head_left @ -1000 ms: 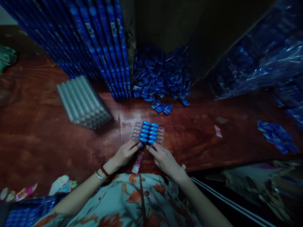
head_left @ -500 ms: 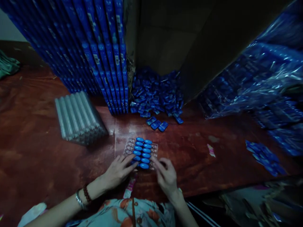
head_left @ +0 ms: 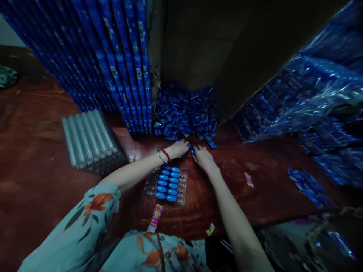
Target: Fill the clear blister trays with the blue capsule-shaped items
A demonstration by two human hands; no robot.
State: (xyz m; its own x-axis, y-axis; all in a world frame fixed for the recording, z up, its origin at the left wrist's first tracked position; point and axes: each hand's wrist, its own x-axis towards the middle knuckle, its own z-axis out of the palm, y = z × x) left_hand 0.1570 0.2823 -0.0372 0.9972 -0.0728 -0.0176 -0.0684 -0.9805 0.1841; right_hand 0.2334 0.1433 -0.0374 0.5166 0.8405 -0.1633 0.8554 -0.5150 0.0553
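Observation:
A clear blister tray (head_left: pixel 183 177) lies on the red-brown table (head_left: pixel 36 181), its two middle columns filled with blue capsule-shaped pieces (head_left: pixel 167 183). Beyond it, both arms reach forward. My left hand (head_left: pixel 179 148) and my right hand (head_left: pixel 202 156) rest side by side on a few loose blue pieces (head_left: pixel 193 151) at the near foot of a heap of blue pieces (head_left: pixel 184 111). The fingers curl over these pieces; whether either hand grips one cannot be told. A beaded bracelet and a metal bangle sit on the left wrist.
Tall stacks of blue printed cards (head_left: pixel 113 56) stand at the back left. A stack of clear trays (head_left: pixel 89 138) lies left. Blue goods in a plastic bag (head_left: pixel 306 94) and a small blue pile (head_left: pixel 307 185) lie right. Pink wrappers (head_left: pixel 154 218) lie near the table's front edge.
Both hands have left the near edge of the blister tray and moved forward past it to the loose blue pieces at the foot of the heap.

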